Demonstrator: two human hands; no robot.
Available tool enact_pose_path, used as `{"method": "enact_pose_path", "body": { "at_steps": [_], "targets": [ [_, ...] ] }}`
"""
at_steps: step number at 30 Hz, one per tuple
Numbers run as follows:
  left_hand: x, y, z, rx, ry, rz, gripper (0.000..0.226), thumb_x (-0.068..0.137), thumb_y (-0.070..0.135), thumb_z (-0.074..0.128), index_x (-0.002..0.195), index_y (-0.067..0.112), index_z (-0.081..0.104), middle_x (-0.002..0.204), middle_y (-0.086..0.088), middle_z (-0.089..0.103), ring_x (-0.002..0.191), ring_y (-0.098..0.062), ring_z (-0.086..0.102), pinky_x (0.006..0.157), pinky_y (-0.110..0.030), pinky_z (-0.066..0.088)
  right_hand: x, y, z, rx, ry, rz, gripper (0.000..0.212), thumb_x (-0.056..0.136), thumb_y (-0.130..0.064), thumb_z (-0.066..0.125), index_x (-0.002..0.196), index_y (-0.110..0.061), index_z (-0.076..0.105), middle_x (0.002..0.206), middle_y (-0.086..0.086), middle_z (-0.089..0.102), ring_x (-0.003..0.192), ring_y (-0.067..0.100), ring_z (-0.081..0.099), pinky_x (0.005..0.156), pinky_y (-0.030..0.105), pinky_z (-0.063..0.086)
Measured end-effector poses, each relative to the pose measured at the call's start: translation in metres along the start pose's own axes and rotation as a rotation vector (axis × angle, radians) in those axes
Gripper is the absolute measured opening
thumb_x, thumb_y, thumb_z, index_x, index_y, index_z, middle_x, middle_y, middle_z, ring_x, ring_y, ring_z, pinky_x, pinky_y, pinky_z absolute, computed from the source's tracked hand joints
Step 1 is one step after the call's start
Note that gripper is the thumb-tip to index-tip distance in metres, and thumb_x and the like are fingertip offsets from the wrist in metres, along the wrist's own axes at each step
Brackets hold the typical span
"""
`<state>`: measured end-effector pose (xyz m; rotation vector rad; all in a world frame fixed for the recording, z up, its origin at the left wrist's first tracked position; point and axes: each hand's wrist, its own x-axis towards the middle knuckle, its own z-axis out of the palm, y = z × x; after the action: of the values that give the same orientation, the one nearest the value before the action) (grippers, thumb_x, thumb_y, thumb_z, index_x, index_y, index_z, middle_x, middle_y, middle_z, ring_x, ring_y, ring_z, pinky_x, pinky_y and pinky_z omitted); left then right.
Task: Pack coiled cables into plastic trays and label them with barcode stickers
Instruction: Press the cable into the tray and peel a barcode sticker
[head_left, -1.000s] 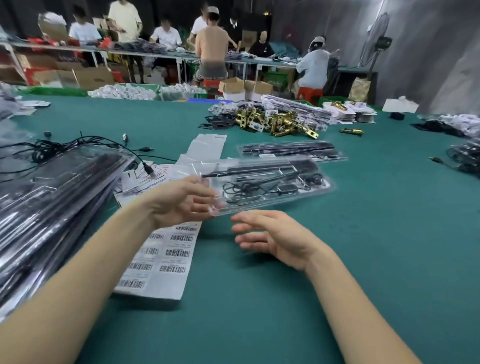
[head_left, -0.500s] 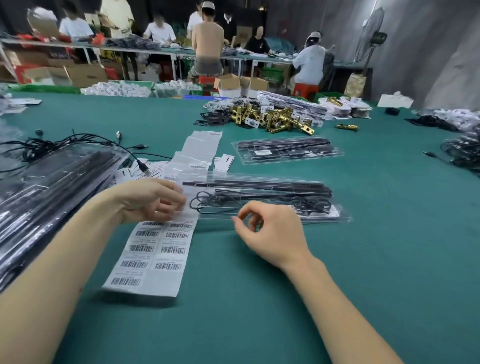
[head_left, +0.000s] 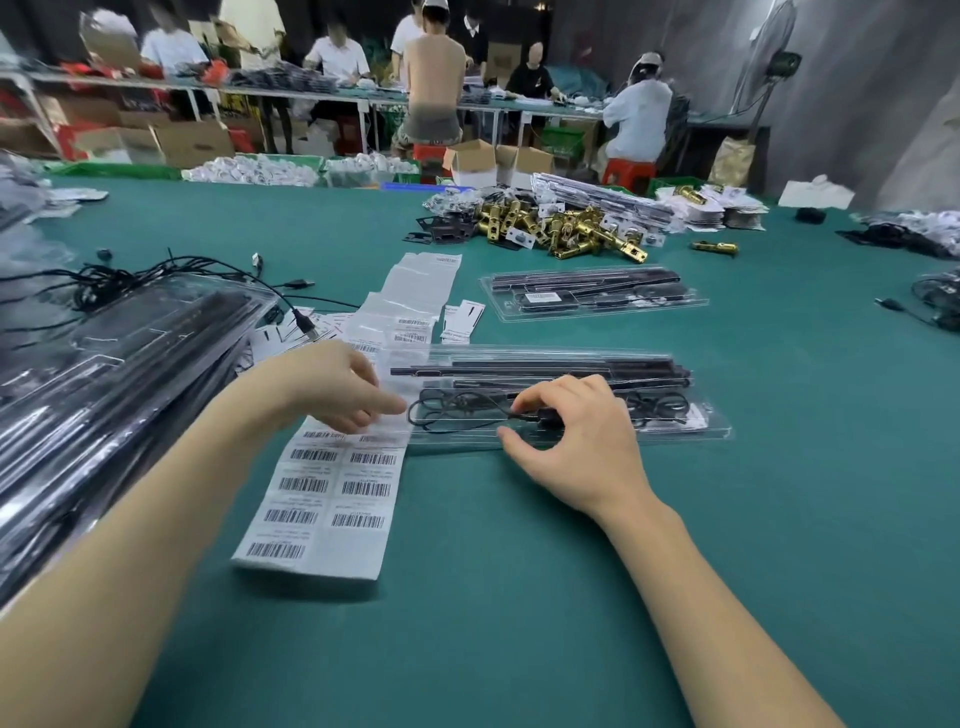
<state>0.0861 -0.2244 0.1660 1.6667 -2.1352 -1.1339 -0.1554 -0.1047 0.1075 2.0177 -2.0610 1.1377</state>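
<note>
Your right hand (head_left: 576, 441) rests on the near tray (head_left: 675, 434), fingers curled, forefinger and thumb apart over the clear lid above the coiled cable (head_left: 457, 410); whether they pinch anything you cannot tell from this view. Your left hand (head_left: 337, 389) lies on the sticker sheet (head_left: 332, 499) at the tray's left end, fingers bent down onto the paper, the tips blurred, so it is not clear if a sticker is held between them.

The near tray lies flat on the green table (head_left: 519, 597), long side running left to right, with black rods in its far half and the cable in the near half. Its left end overlaps the sticker sheet. The sheet runs from near you away toward the far side, with two columns of barcodes showing below your left hand.

A second tray (head_left: 592, 293) lies beyond the first, well apart from it, closed, with a small label on its lid. To your left sits a slanted stack of trays (head_left: 104, 395), and loose black cables (head_left: 156, 275) lie behind it. Brass hardware (head_left: 566, 228) is heaped farther back on the table. People (head_left: 434, 78) work at benches across the room
</note>
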Motion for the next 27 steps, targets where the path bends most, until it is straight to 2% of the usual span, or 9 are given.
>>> {"method": "enact_pose_path", "body": {
  "at_steps": [2,4,7,9,12,17,22,25,27],
  "targets": [
    [-0.003,0.003,-0.002,0.166,0.092,0.086,0.033,0.079,0.038,0.082,0.1,0.021,0.063,0.084,0.002,0.075,0.068,-0.012,0.073,0.067,-0.028,0.06,0.0,0.0,0.001,-0.024,-0.008,0.006,0.019,0.077,-0.05,0.073,0.087,-0.035,0.068,0.089,-0.019,0.064,0.099,0.01,0.05,0.09,0.04,0.043],
    [-0.006,0.005,-0.001,0.256,0.135,0.223,0.033,0.076,0.046,0.081,0.101,0.033,0.063,0.091,0.013,0.071,0.075,-0.004,0.069,0.068,-0.021,0.053,0.001,0.0,0.003,-0.049,-0.004,0.011,0.018,0.078,-0.049,0.074,0.087,-0.036,0.068,0.089,-0.019,0.064,0.099,0.01,0.05,0.088,0.038,0.042],
    [-0.005,0.003,0.009,0.301,0.091,0.487,0.033,0.075,0.049,0.081,0.104,0.043,0.066,0.104,0.021,0.065,0.097,0.008,0.058,0.075,-0.008,0.04,0.002,0.001,0.004,-0.065,0.006,-0.001,0.021,0.079,-0.05,0.073,0.096,-0.038,0.069,0.089,-0.019,0.063,0.099,0.011,0.049,0.087,0.036,0.041],
    [-0.003,-0.002,0.019,0.268,0.062,0.593,0.029,0.077,0.045,0.081,0.105,0.043,0.071,0.11,0.021,0.063,0.103,0.008,0.054,0.078,-0.005,0.035,0.002,0.003,0.003,-0.093,-0.02,-0.016,0.029,0.081,-0.054,0.07,0.108,-0.045,0.069,0.091,-0.019,0.061,0.102,0.01,0.046,0.087,0.035,0.039],
    [0.002,-0.013,0.031,0.231,0.089,0.657,0.031,0.077,0.045,0.082,0.106,0.041,0.073,0.112,0.019,0.061,0.107,0.002,0.054,0.084,-0.014,0.037,0.002,0.006,0.002,-0.121,-0.086,-0.01,0.034,0.082,-0.063,0.066,0.114,-0.053,0.067,0.096,-0.022,0.056,0.103,0.006,0.04,0.087,0.031,0.029],
    [0.0,-0.02,0.041,0.236,0.176,0.696,0.028,0.08,0.044,0.079,0.106,0.04,0.071,0.114,0.02,0.059,0.112,-0.007,0.052,0.098,-0.031,0.041,0.004,0.007,0.005,-0.061,-0.11,0.05,0.032,0.08,-0.064,0.068,0.111,-0.056,0.066,0.097,-0.022,0.058,0.104,0.006,0.041,0.087,0.032,0.028],
    [-0.003,-0.018,0.044,0.229,0.194,0.701,0.029,0.08,0.041,0.08,0.107,0.037,0.068,0.117,0.016,0.057,0.114,-0.009,0.048,0.105,-0.035,0.038,0.001,0.003,0.005,-0.098,-0.122,0.063,0.033,0.082,-0.064,0.066,0.113,-0.055,0.062,0.095,-0.021,0.058,0.106,0.008,0.044,0.09,0.034,0.032],
    [-0.004,-0.014,0.045,0.268,0.178,0.699,0.041,0.075,0.055,0.079,0.11,0.04,0.062,0.121,0.017,0.055,0.117,-0.008,0.044,0.103,-0.031,0.037,0.0,0.0,0.004,-0.151,-0.121,0.03,0.036,0.082,-0.064,0.064,0.115,-0.051,0.06,0.093,-0.021,0.056,0.102,0.01,0.045,0.089,0.034,0.036],
    [-0.004,-0.011,0.044,0.321,0.177,0.697,0.046,0.075,0.059,0.078,0.113,0.04,0.059,0.123,0.017,0.054,0.118,-0.007,0.044,0.103,-0.03,0.037,0.0,0.0,0.001,-0.102,-0.113,-0.003,0.038,0.079,-0.06,0.069,0.115,-0.048,0.063,0.098,-0.02,0.056,0.102,0.01,0.045,0.094,0.037,0.041]
  ]
}}
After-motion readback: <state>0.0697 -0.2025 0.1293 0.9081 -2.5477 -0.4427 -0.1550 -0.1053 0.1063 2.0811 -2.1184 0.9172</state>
